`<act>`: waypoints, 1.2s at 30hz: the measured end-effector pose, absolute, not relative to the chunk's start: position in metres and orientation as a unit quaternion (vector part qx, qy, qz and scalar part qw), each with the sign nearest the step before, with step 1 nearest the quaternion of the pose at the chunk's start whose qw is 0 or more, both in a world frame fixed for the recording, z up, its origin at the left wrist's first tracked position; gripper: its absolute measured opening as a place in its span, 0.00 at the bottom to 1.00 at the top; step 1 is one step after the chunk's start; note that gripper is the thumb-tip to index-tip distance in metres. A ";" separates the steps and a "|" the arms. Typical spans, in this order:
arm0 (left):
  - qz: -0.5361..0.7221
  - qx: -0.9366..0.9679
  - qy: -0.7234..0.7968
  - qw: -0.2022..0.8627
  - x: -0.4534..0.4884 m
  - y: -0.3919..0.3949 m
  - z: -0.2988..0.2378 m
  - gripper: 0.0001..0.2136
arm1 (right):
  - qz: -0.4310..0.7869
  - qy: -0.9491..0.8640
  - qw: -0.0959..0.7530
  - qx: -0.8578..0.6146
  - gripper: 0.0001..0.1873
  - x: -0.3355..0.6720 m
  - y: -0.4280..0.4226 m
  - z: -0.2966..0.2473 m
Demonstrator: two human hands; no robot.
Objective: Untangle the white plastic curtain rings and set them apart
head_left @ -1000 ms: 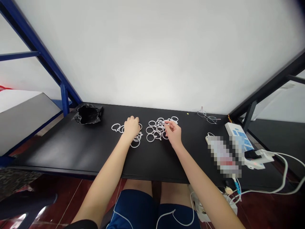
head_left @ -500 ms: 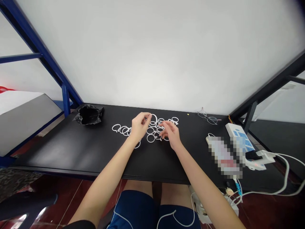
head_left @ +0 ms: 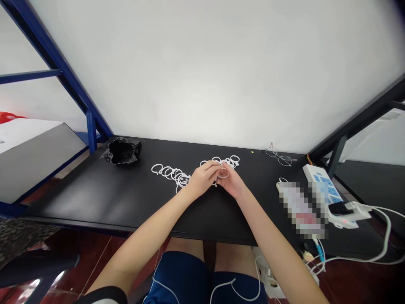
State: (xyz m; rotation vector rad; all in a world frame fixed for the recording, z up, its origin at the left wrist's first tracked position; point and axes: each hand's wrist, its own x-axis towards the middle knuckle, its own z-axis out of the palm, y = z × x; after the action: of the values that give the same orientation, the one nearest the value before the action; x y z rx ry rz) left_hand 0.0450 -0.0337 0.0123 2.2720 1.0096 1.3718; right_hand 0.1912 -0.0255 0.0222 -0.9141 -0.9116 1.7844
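Note:
My left hand and my right hand meet over the middle of the black table. Between their fingertips is a white ring, both hands closed on it. Its far side is partly hidden by the fingers. A chain of overlapping white rings, each with a small knob or clasp, lies to the left of my left hand. More white rings lie behind my hands, many of them covered by the fingers.
An open black plastic bag stands at the table's back left. Eyeglasses lie at the back right. Further right are a blurred-out phone, a white power strip and white cables. A wall rises behind the table.
My left hand has moved right with the ring and come up against my right hand. My right hand has closed on the ring too. The view has shifted slightly.

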 end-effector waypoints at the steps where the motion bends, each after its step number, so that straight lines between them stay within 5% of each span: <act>1: 0.479 0.791 0.350 0.149 0.046 -0.034 0.012 0.12 | 0.719 -0.376 0.453 -0.369 0.16 0.191 -0.025 0.022; 13: 0.452 0.821 0.305 0.171 0.042 -0.043 0.022 0.14 | 0.540 -0.517 0.473 -0.466 0.25 0.184 -0.032 0.013; 22: 0.510 0.795 0.327 0.028 0.050 -0.041 0.016 0.09 | 0.296 -0.635 0.495 -0.514 0.23 0.189 -0.034 0.005; 36: 0.534 0.771 0.346 -0.026 0.045 -0.038 0.023 0.07 | 0.246 -0.648 0.496 -0.523 0.22 0.187 -0.039 0.008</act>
State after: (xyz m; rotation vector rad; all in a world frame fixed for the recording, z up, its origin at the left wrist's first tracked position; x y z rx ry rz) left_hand 0.0449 -0.0379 0.0233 2.4621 1.1048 1.7058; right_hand 0.1868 -0.0386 0.0081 -1.2672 -1.5695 0.5949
